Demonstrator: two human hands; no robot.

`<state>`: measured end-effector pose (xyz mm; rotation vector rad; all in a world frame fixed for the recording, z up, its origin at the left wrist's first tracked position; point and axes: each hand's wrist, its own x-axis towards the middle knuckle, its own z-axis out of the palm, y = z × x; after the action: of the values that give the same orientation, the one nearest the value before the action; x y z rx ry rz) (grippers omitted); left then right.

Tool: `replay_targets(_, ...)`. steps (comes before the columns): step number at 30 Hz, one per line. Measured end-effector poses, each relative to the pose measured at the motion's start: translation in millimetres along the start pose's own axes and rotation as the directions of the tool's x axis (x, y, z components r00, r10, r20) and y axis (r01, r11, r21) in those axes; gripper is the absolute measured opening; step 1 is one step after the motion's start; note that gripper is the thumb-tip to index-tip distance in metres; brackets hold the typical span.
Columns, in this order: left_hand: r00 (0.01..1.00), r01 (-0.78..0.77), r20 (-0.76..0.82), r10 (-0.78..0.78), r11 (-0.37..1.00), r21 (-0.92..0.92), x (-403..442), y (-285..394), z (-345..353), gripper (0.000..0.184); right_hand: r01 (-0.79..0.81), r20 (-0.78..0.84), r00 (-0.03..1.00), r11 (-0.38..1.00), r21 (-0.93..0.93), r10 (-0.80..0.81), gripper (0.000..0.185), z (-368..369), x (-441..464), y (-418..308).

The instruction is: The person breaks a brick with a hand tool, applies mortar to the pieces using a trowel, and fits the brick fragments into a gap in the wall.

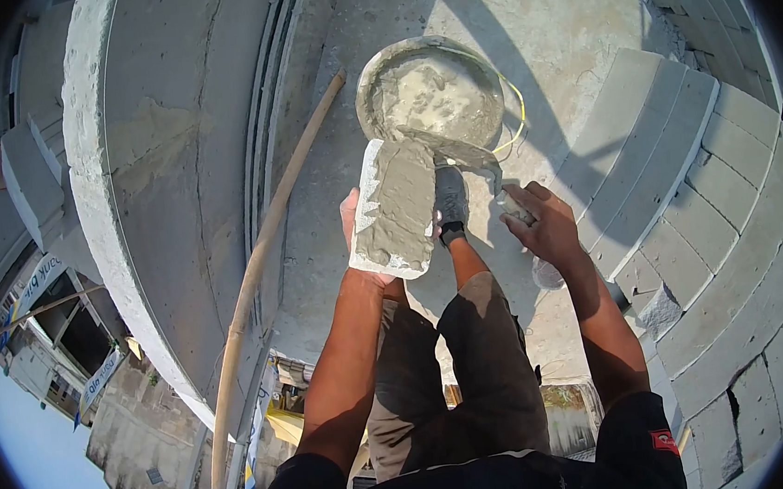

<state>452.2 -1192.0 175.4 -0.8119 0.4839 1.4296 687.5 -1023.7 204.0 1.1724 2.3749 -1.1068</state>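
Observation:
My left hand (351, 213) grips a light grey block (396, 211) from beneath and the side, most of its fingers hidden under it. Wet grey mortar covers the block's upper face. In my right hand (546, 219) is the handle of a trowel (458, 152), fingers wrapped around it. The trowel's blade, smeared with mortar, points left at the block's far end; whether it touches cannot be made out. Just beyond the block, a round tub (368, 107) holds wet mortar.
A long wooden pole (265, 237) leans along the left, beside a concrete ledge (91, 168). On the right rises a wall of grey blocks (687, 219). A yellow cord (521, 107) curves by the tub. My shoe (451, 197) stands on the dusty floor (523, 47).

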Motion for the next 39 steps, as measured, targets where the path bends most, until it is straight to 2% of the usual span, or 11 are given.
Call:
replay_targets(3, 1.000, -0.016, -0.024, 0.017, 1.000, 0.016, 3.9, 1.1, 5.9, 0.073, 0.056, 0.027, 0.998, 0.998, -0.042, -0.054, 0.047, 0.9, 2.5, -0.4)
replay_targets(10, 0.997, -0.026, -0.074, 0.024, 0.999, -0.037, 20.0, -2.3, 2.3, 0.073, -0.016, 0.014, 1.000, 0.997, -0.072, 0.017, 0.049, -4.7, -6.4, -16.3)
replay_targets(12, 0.998, -0.010, -0.065, 0.001, 0.990, -0.144, 23.4, -4.4, 5.3, 0.073, -0.038, -0.012, 0.999, 0.998, -0.057, 0.037, 0.049, -3.9, -11.5, -18.3)
replay_targets(15, 1.000, 0.010, -0.012, -0.010, 0.999, -0.035, 27.9, -4.3, -0.2, 0.072, -0.065, -0.057, 0.996, 0.998, -0.011, 0.064, 0.048, -2.6, -15.8, -20.7)
replay_targets(18, 1.000, 0.009, -0.021, -0.010, 0.998, -0.061, 31.3, -5.6, -3.7, 0.072, -0.033, -0.101, 0.994, 0.999, -0.041, 0.029, 0.047, 1.4, -17.3, -20.2)
replay_targets(20, 1.000, 0.006, -0.027, -0.008, 0.998, -0.068, 32.9, -5.1, -4.7, 0.073, 0.042, -0.132, 0.990, 0.997, -0.072, -0.051, 0.047, 3.2, -17.8, -20.7)
replay_targets(24, 1.000, -0.022, -0.009, 0.022, 0.997, -0.078, 31.6, -7.3, -5.9, 0.072, 0.072, -0.144, 0.986, 0.996, -0.056, -0.079, 0.049, 6.2, -18.9, -28.2)
replay_targets(31, 0.997, -0.035, -0.074, 0.026, 0.992, -0.117, 36.0, -7.0, -4.2, 0.070, 0.127, -0.094, 0.987, 0.992, -0.003, -0.127, 0.047, -0.8, -32.5, -42.4)
replay_targets(33, 0.988, -0.088, -0.125, 0.087, 0.996, -0.001, 35.3, -7.9, 6.8, 0.062, 0.121, -0.067, 0.990, 0.993, -0.008, -0.122, 0.048, -8.9, -39.4, -48.6)
replay_targets(37, 0.978, -0.104, -0.182, 0.102, 0.995, -0.006, 37.2, -8.7, 12.2, 0.063, 0.130, -0.035, 0.991, 0.991, -0.039, -0.131, 0.050, -22.9, -55.1, -57.7)
replay_targets(39, 0.981, -0.126, -0.163, 0.108, 0.986, -0.107, 41.4, -9.0, 2.7, 0.070, 0.124, -0.030, 0.992, 0.991, -0.048, -0.126, 0.052, -26.6, -63.8, -61.9)
